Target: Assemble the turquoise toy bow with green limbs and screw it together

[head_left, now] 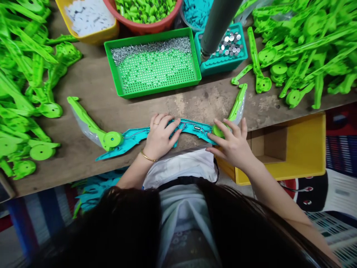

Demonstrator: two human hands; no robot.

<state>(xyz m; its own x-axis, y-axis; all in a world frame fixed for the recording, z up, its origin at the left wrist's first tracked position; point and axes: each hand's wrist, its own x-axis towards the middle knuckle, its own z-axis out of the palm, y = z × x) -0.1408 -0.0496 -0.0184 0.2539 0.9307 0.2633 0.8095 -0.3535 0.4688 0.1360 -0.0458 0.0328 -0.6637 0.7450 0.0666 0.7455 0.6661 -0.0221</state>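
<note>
A curved blue toy bow shell [136,137] lies inner side up near the table's front edge, thin wires and small metal parts showing inside. My left hand [161,136] wraps over its middle, fingers and thumb closed around it. At the right end, my right hand [232,141] has its fingers spread, with fingertips touching the shell and a green limb [237,106]. Another green limb [90,124] with a round hub is joined at the shell's left end. Clear plastic lines the outer side of both limbs. What lies under my palms is hidden.
Behind the shell stand a green tray of screws [156,87] and a teal bin of metal discs [223,66]. A grey pole [219,28] rises beside them. Green parts pile up at left [25,82] and right [304,48]. A yellow crate [304,145] sits below the table's right edge.
</note>
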